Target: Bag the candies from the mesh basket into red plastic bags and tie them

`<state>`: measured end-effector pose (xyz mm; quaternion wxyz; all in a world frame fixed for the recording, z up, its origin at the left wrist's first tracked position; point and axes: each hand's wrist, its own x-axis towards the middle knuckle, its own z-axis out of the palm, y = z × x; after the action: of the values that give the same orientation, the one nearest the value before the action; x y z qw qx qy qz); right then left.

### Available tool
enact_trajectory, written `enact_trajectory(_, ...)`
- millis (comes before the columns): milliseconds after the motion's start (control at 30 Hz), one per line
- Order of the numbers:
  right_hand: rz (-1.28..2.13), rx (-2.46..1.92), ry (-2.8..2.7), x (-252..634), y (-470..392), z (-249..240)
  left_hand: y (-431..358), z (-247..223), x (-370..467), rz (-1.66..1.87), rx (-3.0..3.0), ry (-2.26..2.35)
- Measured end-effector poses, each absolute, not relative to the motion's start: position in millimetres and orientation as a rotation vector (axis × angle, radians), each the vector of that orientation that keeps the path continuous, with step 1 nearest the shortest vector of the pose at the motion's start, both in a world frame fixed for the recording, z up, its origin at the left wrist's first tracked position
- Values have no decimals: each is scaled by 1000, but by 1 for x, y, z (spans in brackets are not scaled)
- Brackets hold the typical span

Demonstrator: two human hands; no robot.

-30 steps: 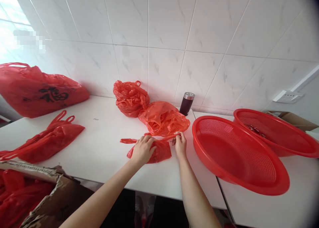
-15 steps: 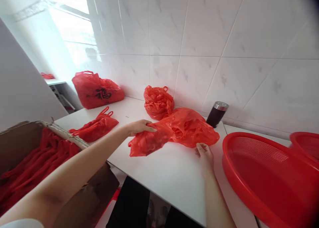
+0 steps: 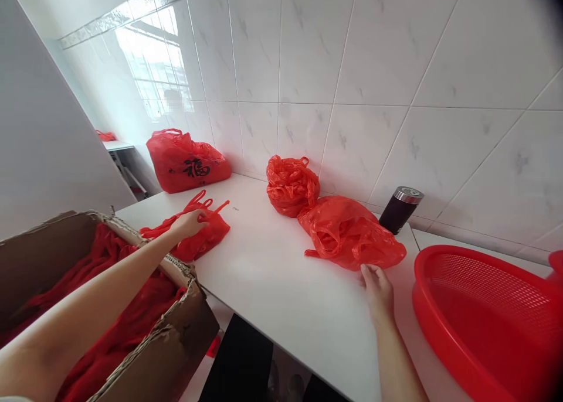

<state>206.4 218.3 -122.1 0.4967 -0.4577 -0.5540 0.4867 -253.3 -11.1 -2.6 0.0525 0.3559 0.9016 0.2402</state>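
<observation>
My left hand (image 3: 192, 222) reaches over a small flattened pile of red plastic bags (image 3: 212, 233) beside the cardboard box. Its fingers are closed on a red plastic bag there, and a thin strap sticks out past the fingertips. My right hand (image 3: 378, 286) rests at the near edge of a loose, crumpled heap of red plastic bags (image 3: 352, 238), thumb and fingers closed on that edge. The exact grip is partly hidden. Against the heap's back left side stands a rounder bundle of crumpled red bags (image 3: 291, 186).
A cardboard box (image 3: 180, 331) full of red items stands at left. Behind it leans a full red bag with black lettering (image 3: 189, 166). A dark tumbler (image 3: 398, 211) is near the tiled wall, and a red plastic basket (image 3: 440, 326) sits at right on the white table (image 3: 281, 296).
My left hand has moved left with a red bag, from the heap to the small pile by the box. My right hand stays at the heap's edge. The view has shifted left.
</observation>
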Motion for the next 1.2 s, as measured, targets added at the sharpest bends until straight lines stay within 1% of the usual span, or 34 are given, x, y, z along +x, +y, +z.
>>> enact_trajectory(100, 1157, -1104, -1364, 206, 218, -123, -19, -7, -247, 625, 1080, 2924)
enact_trajectory(167, 1154, -1093, -1381, 205, 218, -123, -19, -11, -235, 548, 1148, 2960)
enact_trajectory(300, 1149, -1131, -1431, 204, 216, -121, -11, -24, -216, 267, 1313, 2749)
enact_trajectory(400, 1138, -1145, -1435, 205, 214, -120, -5, -32, -218, 32, 1256, 2561)
enact_trajectory(467, 1133, -1139, -1441, 206, 214, -121, -3, -33, -222, -52, 1209, 2525)
enact_trajectory(600, 1130, -1106, -1465, 205, 222, -122, 1, -29, -213, -84, 1240, 2463)
enact_trajectory(733, 1139, -1097, -1471, 192, 214, -117, 22, -17, -169, -33, 1434, 2269)
enact_trajectory(867, 1168, -1077, -1494, 195, 159, -91, 53, -3, -109, 8, 1682, 2045)
enact_trajectory(933, 1260, -916, -1687, 214, 126, -64, 66, 3, -81, 21, 1770, 1940)
enact_trajectory(1000, 1127, -942, -1772, 252, 104, -31, 75, 5, -58, 15, 1809, 1854)
enact_trajectory(1067, 840, -1098, -1626, 310, 102, 3, 81, 3, -40, -9, 1823, 1789)
enact_trajectory(1133, 465, -1242, -1386, 382, 123, 31, 83, -3, -28, -28, 1829, 1730)
enact_trajectory(1200, 236, -1367, -1316, 456, 160, 45, 83, -10, -22, -36, 1810, 1688)
